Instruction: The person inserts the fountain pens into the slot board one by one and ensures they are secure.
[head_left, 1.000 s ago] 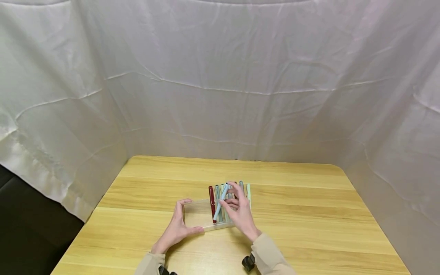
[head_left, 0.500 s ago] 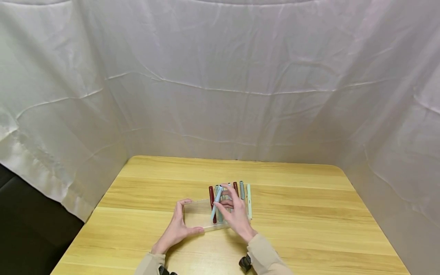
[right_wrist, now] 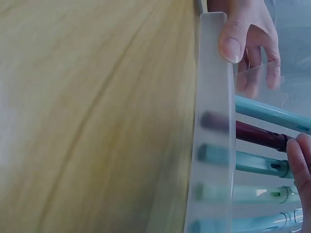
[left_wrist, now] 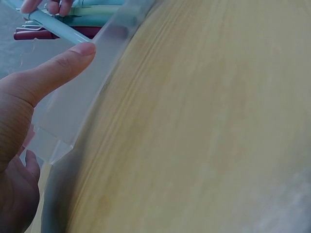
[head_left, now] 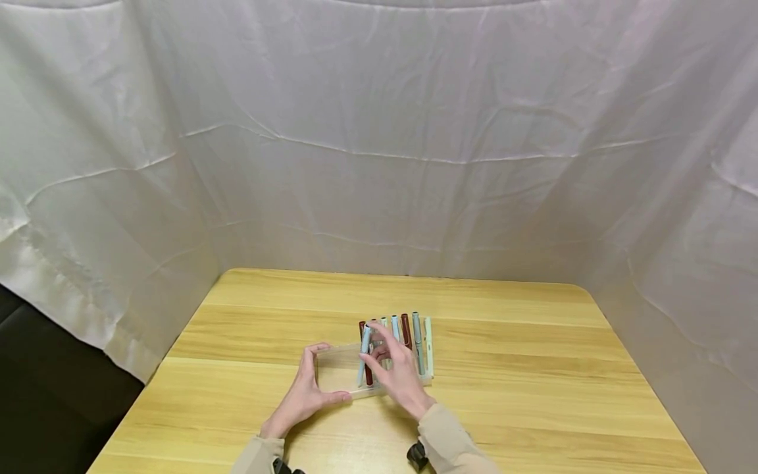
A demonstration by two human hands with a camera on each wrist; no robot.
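**Light blue pen going in at the left end of the row**

Your left hand (head_left: pixel 308 388) is bracing the clear plastic tray (head_left: pixel 335 378) from its open left side: thumb along the near wall, fingers curled up against the far one, so it's clamped on the tray. That looks like it's there to stop the tray sliding on the desk (head_left: pixel 533 408) while the other hand works.

Your right hand (head_left: pixel 395 372) pinches a light blue pen (head_left: pixel 363 352) between thumb and fingertips. The pen is tilted, its near end low inside the tray and its far end sticking up over the back edge, just left of the dark red pen (head_left: pixel 366 368). Holding it at a slant probably lets you slot it in beside the others without knocking them.

To the right the row carries on: pale green and teal pens, another dark red one (head_left: pixel 406 330), a grey one (head_left: pixel 417 341) and a mint one (head_left: pixel 428 343), all lying side by side. The tray's left part has no pens in it. White cloth (head_left: pixel 379 131) hangs behind and beside the desk. The only thing crowding the pen is its red neighbour.
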